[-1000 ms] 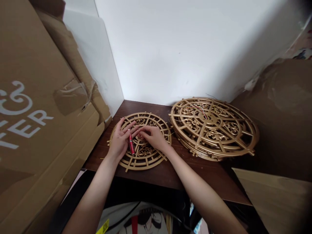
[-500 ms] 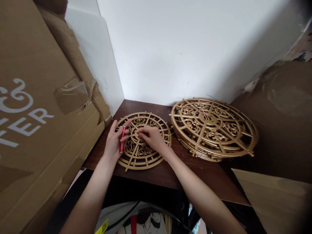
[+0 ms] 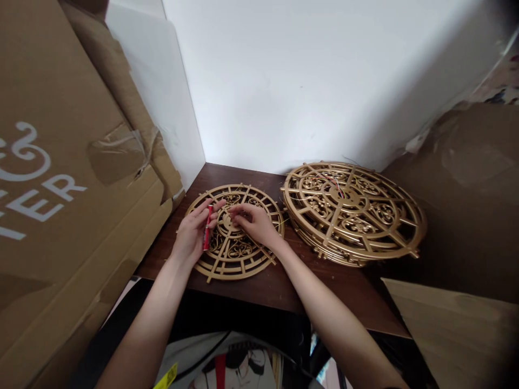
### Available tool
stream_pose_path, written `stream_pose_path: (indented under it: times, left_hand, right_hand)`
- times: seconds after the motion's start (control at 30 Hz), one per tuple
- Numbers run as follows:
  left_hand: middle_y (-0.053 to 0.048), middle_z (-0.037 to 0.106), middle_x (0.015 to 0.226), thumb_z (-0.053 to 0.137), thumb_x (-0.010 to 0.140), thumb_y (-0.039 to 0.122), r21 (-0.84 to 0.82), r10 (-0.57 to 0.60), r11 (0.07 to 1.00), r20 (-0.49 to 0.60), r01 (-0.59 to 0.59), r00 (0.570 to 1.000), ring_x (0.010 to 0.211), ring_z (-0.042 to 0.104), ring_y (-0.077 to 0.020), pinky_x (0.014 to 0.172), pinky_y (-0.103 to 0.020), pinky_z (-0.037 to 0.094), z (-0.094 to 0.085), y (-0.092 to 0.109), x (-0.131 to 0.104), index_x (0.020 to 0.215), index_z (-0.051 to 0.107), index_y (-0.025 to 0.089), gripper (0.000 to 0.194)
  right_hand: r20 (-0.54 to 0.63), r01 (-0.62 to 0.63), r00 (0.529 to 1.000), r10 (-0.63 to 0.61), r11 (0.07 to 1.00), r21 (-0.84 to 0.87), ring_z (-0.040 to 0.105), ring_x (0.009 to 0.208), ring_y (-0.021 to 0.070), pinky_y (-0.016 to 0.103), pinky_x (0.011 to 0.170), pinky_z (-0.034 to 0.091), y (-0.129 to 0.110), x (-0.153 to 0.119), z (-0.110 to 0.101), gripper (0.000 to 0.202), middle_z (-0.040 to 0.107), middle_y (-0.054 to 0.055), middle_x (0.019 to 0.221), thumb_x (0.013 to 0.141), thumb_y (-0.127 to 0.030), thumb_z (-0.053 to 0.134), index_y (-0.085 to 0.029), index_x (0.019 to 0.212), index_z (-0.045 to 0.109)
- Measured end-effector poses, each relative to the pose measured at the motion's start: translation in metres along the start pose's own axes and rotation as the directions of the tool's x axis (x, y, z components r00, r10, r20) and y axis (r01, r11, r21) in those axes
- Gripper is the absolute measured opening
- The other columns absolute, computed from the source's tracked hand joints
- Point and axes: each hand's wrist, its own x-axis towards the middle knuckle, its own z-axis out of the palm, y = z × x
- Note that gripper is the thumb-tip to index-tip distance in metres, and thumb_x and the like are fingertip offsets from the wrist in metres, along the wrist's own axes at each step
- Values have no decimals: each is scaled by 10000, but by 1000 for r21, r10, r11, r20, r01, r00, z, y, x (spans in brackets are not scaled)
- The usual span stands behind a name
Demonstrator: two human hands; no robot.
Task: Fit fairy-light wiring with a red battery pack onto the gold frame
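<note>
A slim red cylinder with pale marks is held upright in my left hand, between the fingers over the left side of a golden openwork disc. The exact kind of the cylinder is not clear. Scrollwork and spokes fill the disc, which lies flat on the dark brown table. My right hand is over the disc's centre with thumb and fingertips pinched together. Whatever lies between those fingertips is too small to make out. The hands hide parts of the disc's left and right sides.
Stacked golden discs stand on the table at right, with thin wires on top. A large cardboard box rises at left, and more cardboard is at right. A white wall closes the back.
My left hand has turned slightly, and the red cylinder has shifted a little to the right and up. My right fingertips have moved slightly right, staying near the disc's centre.
</note>
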Motion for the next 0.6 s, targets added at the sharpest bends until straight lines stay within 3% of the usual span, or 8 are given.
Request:
stream_pose_path:
  times: [0.13, 0.27, 0.6]
  left_hand:
    - [-149, 722, 1038, 737, 713, 159, 165, 92, 983, -32, -85, 995, 647, 599, -73, 602, -167, 518, 2, -7, 0, 1014, 673, 88, 315]
    - [-102, 741, 923, 792, 667, 253, 377, 194, 907, 23, -188, 981, 626, 623, -103, 610, -221, 527, 5, -14, -1, 1019, 704, 104, 392]
    - [-33, 707, 751, 750, 713, 310, 583, 202, 779, 117, -232, 972, 550, 593, -116, 543, -232, 473, 8, -15, -2, 1012, 733, 159, 335]
  right_hand:
    - [-36, -30, 999, 32, 999, 43, 639, 613, 125, 246, 629, 513, -2, 0, 1, 151, 696, 19, 751, 811, -206, 578, -165, 871, 710]
    - [-59, -28, 998, 33, 996, 85, 614, 621, 123, 230, 592, 491, -4, 0, 2, 169, 713, 26, 791, 802, -284, 616, -172, 870, 723]
    - [-155, -122, 973, 168, 955, 271, 574, 558, 111, 214, 518, 475, -1, 4, -1, 220, 666, 12, 660, 742, -358, 683, -157, 825, 720]
